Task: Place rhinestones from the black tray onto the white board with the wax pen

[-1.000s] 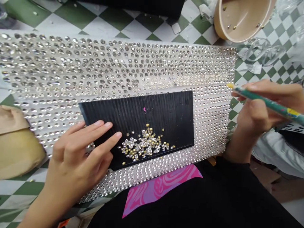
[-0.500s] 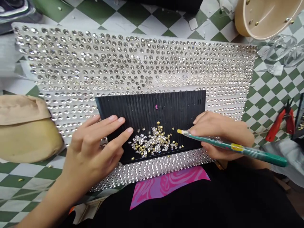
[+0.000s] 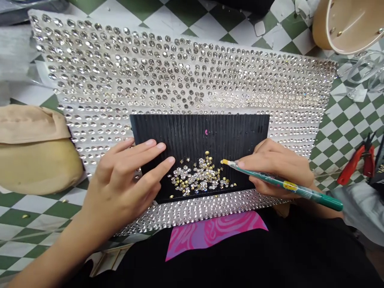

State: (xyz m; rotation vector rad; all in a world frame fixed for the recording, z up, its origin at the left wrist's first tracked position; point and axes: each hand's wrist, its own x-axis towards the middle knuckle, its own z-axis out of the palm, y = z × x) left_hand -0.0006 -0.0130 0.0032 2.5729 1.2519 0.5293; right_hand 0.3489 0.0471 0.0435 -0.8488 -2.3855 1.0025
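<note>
A black ribbed tray (image 3: 192, 136) lies on a white board (image 3: 180, 80) covered in rows of rhinestones. A heap of loose silver and gold rhinestones (image 3: 199, 178) sits on the tray's near half. My left hand (image 3: 126, 180) rests flat on the tray's left end, fingers stretched out. My right hand (image 3: 277, 166) is closed on a green pick-up pencil (image 3: 285, 185), its yellow tip just right of the heap.
A tan bowl (image 3: 345, 24) stands at the far right, clear plastic pieces below it. Red pliers (image 3: 357, 160) lie at the right edge. A beige cloth bundle (image 3: 33, 152) sits at the left. A pink sheet (image 3: 213, 232) pokes out under the board's near edge.
My right hand came in from the far right with the pencil and brought its tip down beside the heap. The left hand stayed on the tray. The camera shifted left.
</note>
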